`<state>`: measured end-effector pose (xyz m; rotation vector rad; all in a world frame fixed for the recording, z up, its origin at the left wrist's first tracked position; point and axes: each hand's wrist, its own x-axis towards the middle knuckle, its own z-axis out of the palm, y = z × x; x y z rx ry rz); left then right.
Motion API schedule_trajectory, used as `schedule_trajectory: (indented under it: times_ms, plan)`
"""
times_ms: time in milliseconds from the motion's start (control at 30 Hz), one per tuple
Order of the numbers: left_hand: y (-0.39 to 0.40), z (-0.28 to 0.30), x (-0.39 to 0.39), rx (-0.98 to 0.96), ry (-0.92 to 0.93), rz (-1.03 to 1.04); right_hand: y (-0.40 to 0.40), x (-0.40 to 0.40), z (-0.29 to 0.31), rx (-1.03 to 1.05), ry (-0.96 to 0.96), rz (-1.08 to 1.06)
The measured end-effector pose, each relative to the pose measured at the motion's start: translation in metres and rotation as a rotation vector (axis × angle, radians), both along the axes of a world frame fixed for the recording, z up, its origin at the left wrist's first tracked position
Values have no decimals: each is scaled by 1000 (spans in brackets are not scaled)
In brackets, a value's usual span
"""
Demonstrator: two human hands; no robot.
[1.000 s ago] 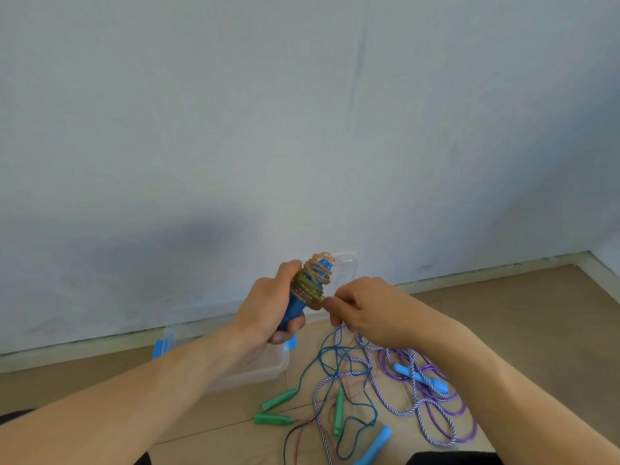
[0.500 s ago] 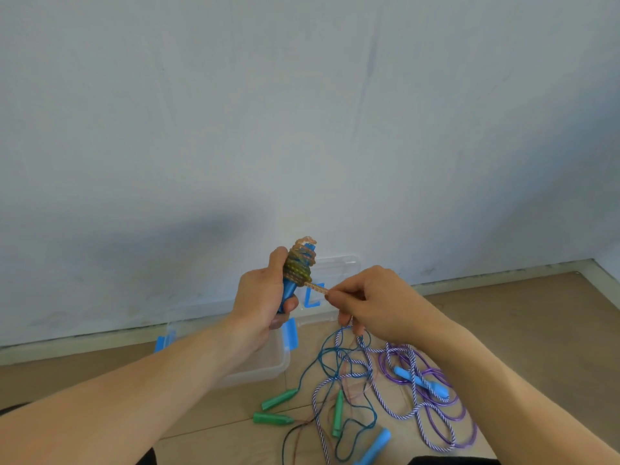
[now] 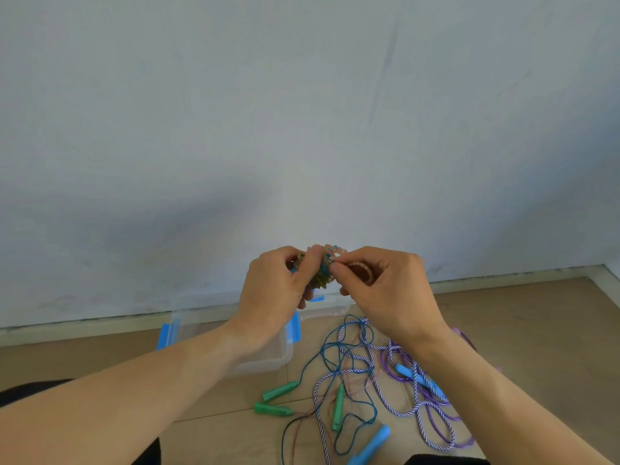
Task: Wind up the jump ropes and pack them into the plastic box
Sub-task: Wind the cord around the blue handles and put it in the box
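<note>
My left hand grips a wound jump rope bundle, an orange-green cord coiled round blue handles, held up in front of the wall. My right hand pinches the loose end of that cord against the bundle's right side. Below the hands a clear plastic box with blue latches stands on the floor, partly hidden by my left forearm. To its right lies a tangle of ropes: a dark blue cord, a purple-white striped cord and a purple cord, with green handles and light blue handles.
A wooden floor meets a pale wall along a white skirting board. The box's clear lid lies behind it by the wall. Dark clothing shows at the bottom left and bottom middle edges.
Both hands rose and came together. The bundle tipped from upright to lying between the hands, and my right hand moved from pulling the cord out sideways to pinching it at the bundle.
</note>
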<state>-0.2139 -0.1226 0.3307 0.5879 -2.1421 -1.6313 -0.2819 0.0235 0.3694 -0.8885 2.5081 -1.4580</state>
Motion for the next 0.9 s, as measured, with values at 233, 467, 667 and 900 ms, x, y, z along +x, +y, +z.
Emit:
schedule_trajectory:
  times_ms: [233, 467, 667, 900]
  plan:
    - [-5, 5, 1, 235, -48, -177, 0, -2, -7, -17, -4, -24]
    - [-14, 14, 0, 659, -109, -314, -2, 1, -6, -12, -24, 16]
    - [-12, 14, 3, 628, -91, -443, -2, 1, -6, 44, 15, 126]
    - [-14, 19, 3, 717, -135, -444, -2, -2, -2, 5, -153, 67]
